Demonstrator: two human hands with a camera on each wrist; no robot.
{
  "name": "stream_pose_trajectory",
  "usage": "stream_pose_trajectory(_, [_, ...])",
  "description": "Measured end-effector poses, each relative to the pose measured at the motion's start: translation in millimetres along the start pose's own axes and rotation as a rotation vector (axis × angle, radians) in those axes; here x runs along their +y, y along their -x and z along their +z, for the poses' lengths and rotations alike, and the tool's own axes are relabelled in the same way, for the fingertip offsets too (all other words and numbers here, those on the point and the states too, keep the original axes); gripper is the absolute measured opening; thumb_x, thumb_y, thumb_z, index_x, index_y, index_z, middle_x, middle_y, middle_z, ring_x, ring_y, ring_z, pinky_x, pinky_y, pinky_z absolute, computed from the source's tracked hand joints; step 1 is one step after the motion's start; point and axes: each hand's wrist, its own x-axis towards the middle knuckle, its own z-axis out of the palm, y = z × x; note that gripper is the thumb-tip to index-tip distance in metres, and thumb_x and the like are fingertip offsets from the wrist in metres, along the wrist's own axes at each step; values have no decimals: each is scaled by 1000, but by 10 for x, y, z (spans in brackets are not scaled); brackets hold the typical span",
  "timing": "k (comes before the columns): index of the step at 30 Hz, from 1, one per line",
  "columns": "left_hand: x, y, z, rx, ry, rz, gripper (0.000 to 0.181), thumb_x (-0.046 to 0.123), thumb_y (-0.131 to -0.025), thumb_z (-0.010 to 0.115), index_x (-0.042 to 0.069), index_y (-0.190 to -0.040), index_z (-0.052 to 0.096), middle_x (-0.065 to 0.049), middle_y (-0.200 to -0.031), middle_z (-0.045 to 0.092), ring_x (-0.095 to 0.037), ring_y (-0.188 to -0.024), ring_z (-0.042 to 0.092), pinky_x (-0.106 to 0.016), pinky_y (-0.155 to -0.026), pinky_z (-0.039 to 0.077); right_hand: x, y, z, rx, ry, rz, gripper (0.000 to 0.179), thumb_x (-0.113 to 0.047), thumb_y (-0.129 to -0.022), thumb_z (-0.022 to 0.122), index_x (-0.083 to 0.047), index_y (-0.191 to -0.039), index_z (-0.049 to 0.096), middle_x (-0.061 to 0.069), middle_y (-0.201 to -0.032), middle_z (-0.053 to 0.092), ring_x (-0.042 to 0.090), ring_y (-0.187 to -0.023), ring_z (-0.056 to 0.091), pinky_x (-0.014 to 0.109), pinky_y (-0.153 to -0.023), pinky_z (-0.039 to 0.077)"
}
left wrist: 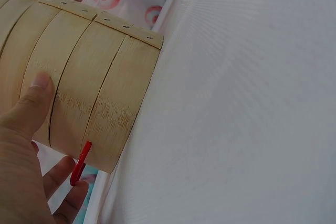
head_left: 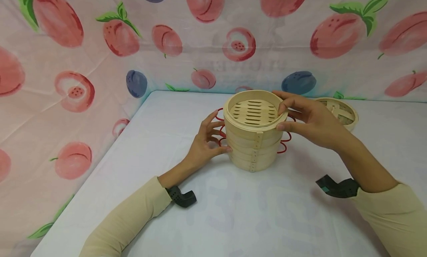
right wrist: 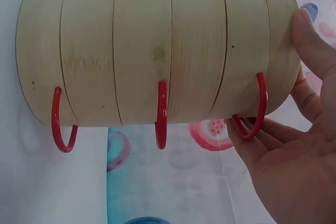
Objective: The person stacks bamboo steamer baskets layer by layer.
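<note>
A pale bamboo, round, three-tier steamer (head_left: 243,147) is standing upright on the white cloth-covered table (head_left: 207,223), straight ahead of the person. The left hand (head_left: 199,147) is gripping its side, thumb on the wall and fingers curling by the glossy red loop handles (right wrist: 161,108). The right hand (head_left: 317,122) is pinching the top rim, thumb outside and index finger reaching over the edge. Step looks like steadying and squaring the stack; can't tell if the top tier is being lifted or seated. For good handling, the left hand should be bracing low, the right pressing evenly without tilting, and fingertips staying clear of the seams. Thin walls are probably flexing under a hard squeeze. Smooth bands are showing scuffed, fibrous patches; narrow wooden strips (left wrist: 128,27) are covering the joins; the slatted inner floor (head_left: 254,112) is lying flat. The round woven bamboo lid (head_left: 353,122) is resting behind the right hand.
</note>
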Motion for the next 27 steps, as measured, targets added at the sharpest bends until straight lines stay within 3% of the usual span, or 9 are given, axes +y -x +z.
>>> stream_pose_trajectory(4, [116, -6, -9, -2, 2, 7, 101, -13, -72, 77, 9, -147, 14, -27, -131, 49, -42, -96, 58, -56, -73, 48, 35, -8, -3, -14, -38, -47, 25, 4, -80, 74, -2, -96, 55, 9, -146, 41, 23, -137, 33, 19, -100, 37])
stream_pose_trajectory(14, [119, -11, -10, -9, 6, 5, 99, -12, -72, 77, 6, -146, 14, -28, -131, 48, -42, -96, 57, -57, -73, 47, 49, -10, -53, -40, -8, -83, 28, 6, -78, 75, -4, -97, 57, 11, -144, 44, 22, -137, 34, 18, -95, 41])
stream_pose_trajectory(21, [-180, 8, -3, -6, 8, -8, 108, -9, -70, 80, 19, -150, 13, -17, -135, 50, -32, -98, 59, -51, -73, 50, 19, -5, -43, -18, 33, -70, 28, 4, -76, 77, -5, -95, 58, 9, -142, 46, 21, -136, 34, 17, -93, 42])
stream_pose_trajectory(27, [-220, 24, -15, -3, -1, -9, 105, 3, -74, 82, 27, -151, 15, -9, -134, 51, -25, -99, 60, -42, -75, 51, 10, -9, -36, -22, 36, -60, 29, 3, -76, 78, -5, -95, 58, 7, -142, 46, 21, -136, 34, 17, -93, 42])
